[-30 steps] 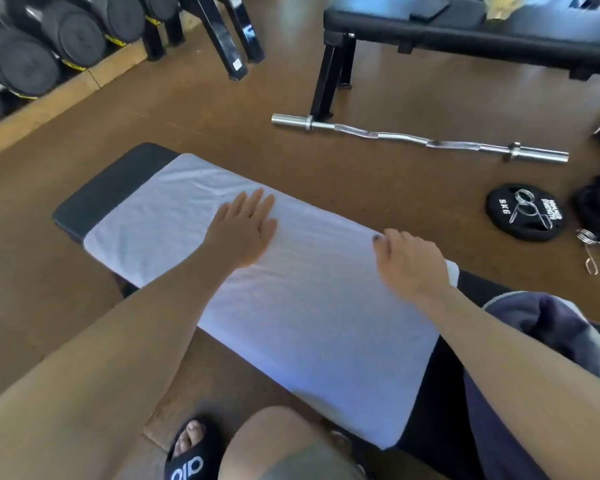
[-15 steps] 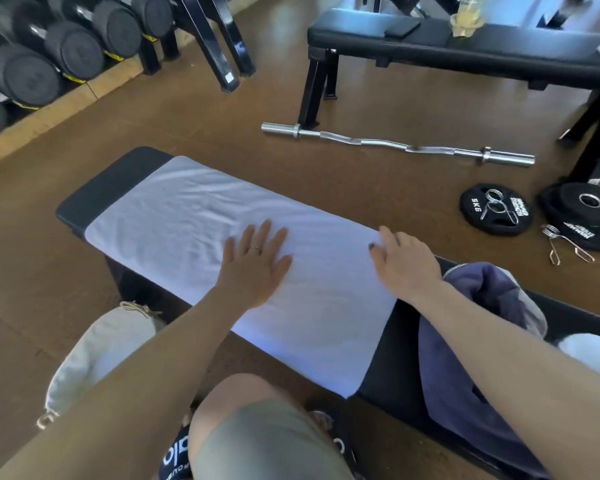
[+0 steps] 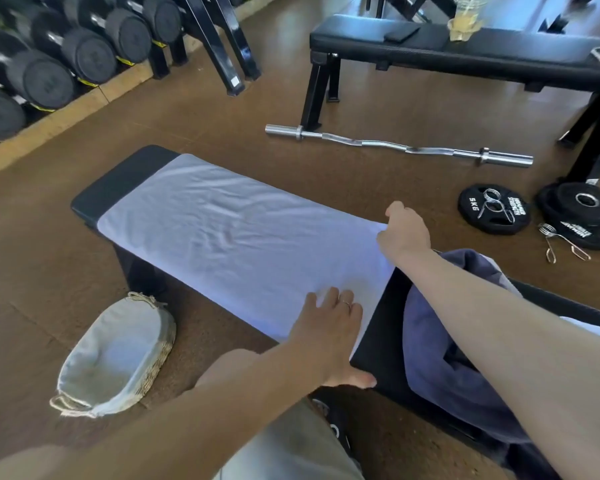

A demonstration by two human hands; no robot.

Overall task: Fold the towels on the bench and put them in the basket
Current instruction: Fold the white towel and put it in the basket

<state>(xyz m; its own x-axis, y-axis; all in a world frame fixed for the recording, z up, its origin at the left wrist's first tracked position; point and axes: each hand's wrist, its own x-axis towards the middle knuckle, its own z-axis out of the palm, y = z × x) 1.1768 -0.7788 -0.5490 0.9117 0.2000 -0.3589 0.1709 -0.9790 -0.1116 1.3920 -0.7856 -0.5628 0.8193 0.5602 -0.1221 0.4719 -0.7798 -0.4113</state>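
The white towel lies spread flat along the desk, covering most of its top from the far-left end toward us, with a few soft creases near its middle. We judge the step in hand to be the first fold: taking the towel's right-hand end and carrying it over to the left end. To do it well, we would lift both right corners together, keep the edge taut between them, lay it squarely onto the far-left edge so the corners meet, then smooth the creases out before folding again.

Our right hand is at the towel's far right corner, fingers curled and pinching the cloth there. Our left hand lies on the near right corner with its fingers spread flat on the fabric and the thumb down over the near edge of the desk; it presses the towel but does not appear to grip it yet. So both hands sit at the same short edge, one at each corner, with the whole length of the towel stretching away to the left.

Just right of that edge, a blue towel lies bunched on the desk under our right forearm. The basket stands on the floor, near and to the left of the desk.
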